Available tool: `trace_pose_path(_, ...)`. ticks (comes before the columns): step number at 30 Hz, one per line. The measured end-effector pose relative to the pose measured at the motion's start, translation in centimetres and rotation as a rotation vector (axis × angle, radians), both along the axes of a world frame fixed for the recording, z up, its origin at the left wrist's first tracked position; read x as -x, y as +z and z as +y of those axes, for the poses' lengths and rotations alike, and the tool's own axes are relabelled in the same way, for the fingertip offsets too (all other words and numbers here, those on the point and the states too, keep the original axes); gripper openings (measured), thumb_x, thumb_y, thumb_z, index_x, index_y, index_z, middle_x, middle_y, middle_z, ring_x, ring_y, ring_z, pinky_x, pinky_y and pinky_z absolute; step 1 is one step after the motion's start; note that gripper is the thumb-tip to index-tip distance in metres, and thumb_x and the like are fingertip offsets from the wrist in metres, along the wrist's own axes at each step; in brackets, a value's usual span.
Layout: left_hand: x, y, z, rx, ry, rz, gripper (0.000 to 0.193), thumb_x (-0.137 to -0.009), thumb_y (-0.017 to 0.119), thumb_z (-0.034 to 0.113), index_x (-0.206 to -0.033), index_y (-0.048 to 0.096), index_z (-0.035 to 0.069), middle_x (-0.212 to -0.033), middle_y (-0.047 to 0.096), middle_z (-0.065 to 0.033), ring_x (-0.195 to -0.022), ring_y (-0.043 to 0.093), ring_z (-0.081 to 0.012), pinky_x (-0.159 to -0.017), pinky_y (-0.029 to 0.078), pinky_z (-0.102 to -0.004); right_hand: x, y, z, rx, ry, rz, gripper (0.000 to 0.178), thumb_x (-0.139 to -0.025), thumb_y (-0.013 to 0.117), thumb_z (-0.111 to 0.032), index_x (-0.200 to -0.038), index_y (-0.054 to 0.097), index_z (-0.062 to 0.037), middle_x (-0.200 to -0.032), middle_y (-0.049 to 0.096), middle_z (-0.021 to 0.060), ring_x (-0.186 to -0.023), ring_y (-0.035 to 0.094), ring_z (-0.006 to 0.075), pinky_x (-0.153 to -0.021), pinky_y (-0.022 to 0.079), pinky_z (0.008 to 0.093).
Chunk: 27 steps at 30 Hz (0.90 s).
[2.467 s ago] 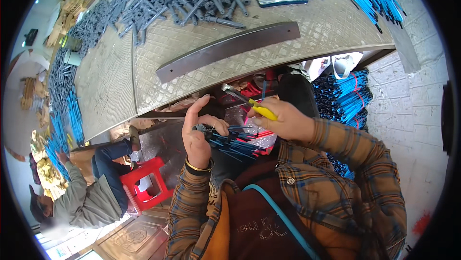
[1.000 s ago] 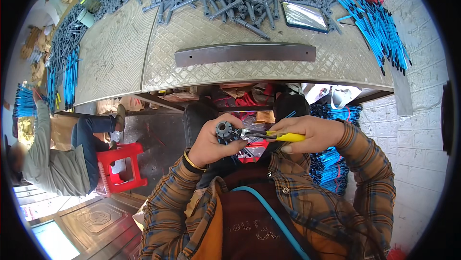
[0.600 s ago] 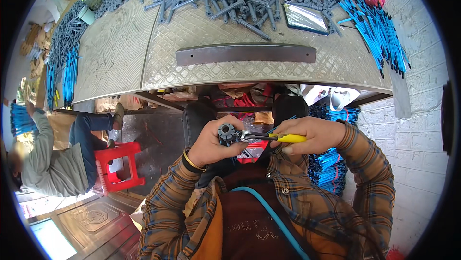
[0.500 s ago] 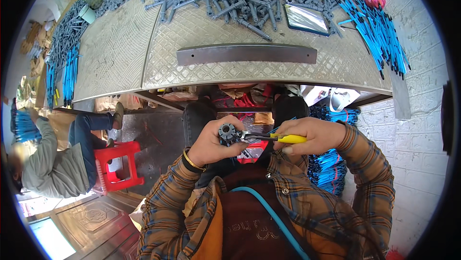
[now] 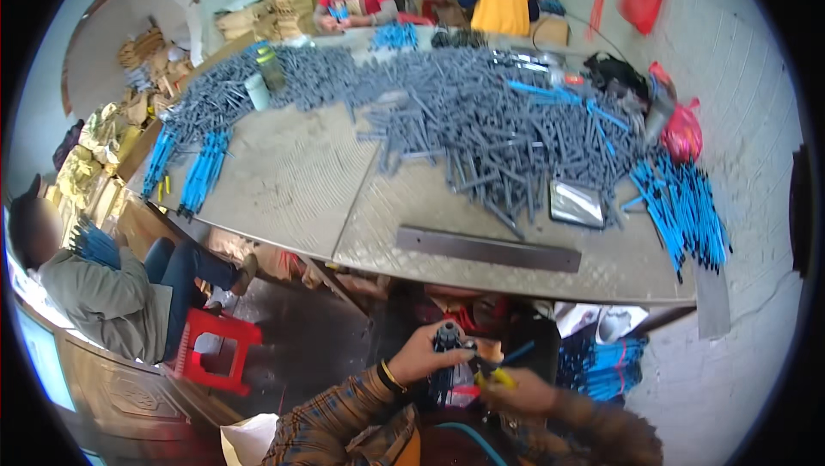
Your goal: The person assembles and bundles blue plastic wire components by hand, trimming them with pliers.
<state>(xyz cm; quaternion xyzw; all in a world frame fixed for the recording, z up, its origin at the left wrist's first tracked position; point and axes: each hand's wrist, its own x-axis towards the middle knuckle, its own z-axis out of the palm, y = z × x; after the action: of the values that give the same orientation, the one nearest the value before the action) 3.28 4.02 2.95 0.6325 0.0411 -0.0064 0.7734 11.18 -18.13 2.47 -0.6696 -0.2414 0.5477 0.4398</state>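
Low over my lap, my left hand (image 5: pixel 421 356) is closed around a dark grey ribbed plastic piece (image 5: pixel 446 337), round at its upper end. Dark rod-like parts hang below it. In my right hand (image 5: pixel 526 393), blurred by motion, is a pair of yellow-handled pliers (image 5: pixel 497 377). Its dark jaws point at the grey piece beside my left fingers; whether they touch it I cannot tell. A thin blue stick (image 5: pixel 519 351) shows just beyond the pliers.
Grey plastic tubes (image 5: pixel 507 139) are heaped on the table (image 5: pixel 284 182). A dark metal bar (image 5: pixel 488 248) lies near its front edge. Blue rods (image 5: pixel 683 217) lie at the right, more bundles (image 5: pixel 606 367) below. A person sits at left by a red stool (image 5: pixel 219 350); others work beyond.
The view has tilted up, showing the far side of the room. My hands now sit lower in the picture, and my right hand with the pliers has become blurred.
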Motion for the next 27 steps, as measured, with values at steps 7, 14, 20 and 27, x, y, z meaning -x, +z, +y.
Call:
trace_pose_path(7,0.3,0.2,0.7,0.074,-0.026,0.048,0.017,-0.078,0.068,0.011,-0.088,0.056,0.005,-0.081,0.056,0.0023,-0.072,0.051,-0.0044,-0.066,0.041,-0.0196,0.1,-2.2,1.5,-0.101,0.100,-0.030,0.027,-0.091,0.049,-0.025,-0.105,0.055,-0.0032,-0.089,0.061,0.0029,-0.078,0.057,0.0091,-0.070,0.047,0.0250)
trace_pose_path(14,-0.6,0.8,0.6,-0.007,-0.109,-0.018,0.017,-0.078,0.068,0.012,-0.088,0.056,0.005,-0.081,0.055,0.0023,-0.076,0.051,-0.0052,-0.069,0.042,-0.0209,0.1,-3.3,1.3,-0.270,0.031,0.028,0.025,-0.091,0.051,-0.026,-0.102,0.054,-0.0030,-0.085,0.059,0.0025,-0.073,0.055,0.0074,-0.064,0.047,0.0239)
trace_pose_path(20,-0.5,1.8,0.8,0.045,-0.126,-0.001,0.022,-0.078,0.068,0.013,-0.094,0.057,0.004,-0.085,0.055,0.0011,-0.080,0.051,-0.0062,-0.073,0.042,-0.0219,0.5,-3.4,1.3,-0.303,0.003,0.033,0.026,-0.091,0.051,-0.027,-0.102,0.054,-0.0030,-0.084,0.059,0.0028,-0.073,0.056,0.0084,-0.066,0.048,0.0247)
trace_pose_path(27,-0.8,0.4,1.0,0.071,-0.115,0.006,0.032,-0.076,0.070,0.015,-0.102,0.057,0.004,-0.093,0.056,-0.0011,-0.086,0.051,-0.0081,-0.078,0.042,-0.0238,-0.5,-2.5,1.4,-0.251,-0.011,0.043,0.027,-0.091,0.052,-0.028,-0.101,0.054,-0.0033,-0.081,0.059,0.0030,-0.072,0.057,0.0095,-0.067,0.048,0.0230)
